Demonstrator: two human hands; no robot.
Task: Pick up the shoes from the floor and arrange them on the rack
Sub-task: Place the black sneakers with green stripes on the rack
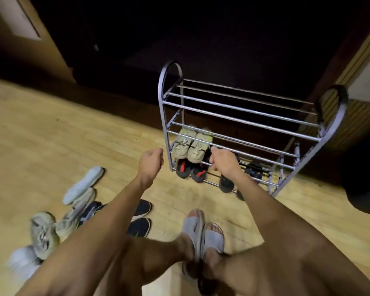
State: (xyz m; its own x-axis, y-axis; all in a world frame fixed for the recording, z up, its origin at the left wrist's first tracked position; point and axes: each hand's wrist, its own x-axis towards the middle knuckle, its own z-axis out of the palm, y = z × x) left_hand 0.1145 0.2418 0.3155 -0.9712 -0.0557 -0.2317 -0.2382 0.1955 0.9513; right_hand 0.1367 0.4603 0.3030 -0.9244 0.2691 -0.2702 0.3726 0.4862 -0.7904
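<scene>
Grey metal tubing makes up the rack [239,116], which stands against a dark wall on the pale wooden floor [73,135]. In the head view, the only one here, the job looks partly done. A beige pair of sneakers [191,145] sits at the left end of a lower tier, a black pair with red marks [191,170] lies on the bottom tier beneath it, and another dark pair [239,178] lies further right on that bottom tier, partly hidden by the right forearm. The top tiers hold nothing.

Still on the floor, at lower left, lies a loose heap: a pale shoe turned sole-up [83,184], a grey-beige sneaker [43,233], a striped sneaker [77,212] and a dark pair with green marks [140,218]; blur hides whatever else is at the frame's edge.

The left hand [150,162] hangs in the air just left of the rack's post, its fingers curled loosely and holding nothing. The right hand [222,162] is at the front bars of the lower tiers, fingers bent; whether they grip a bar or a shoe cannot be told.

Room for moving seems good: bare floor lies between heap and rack, while the arched side frames and front bars bound each tier. The person's sandalled feet [203,236] stand near the rack's front.
</scene>
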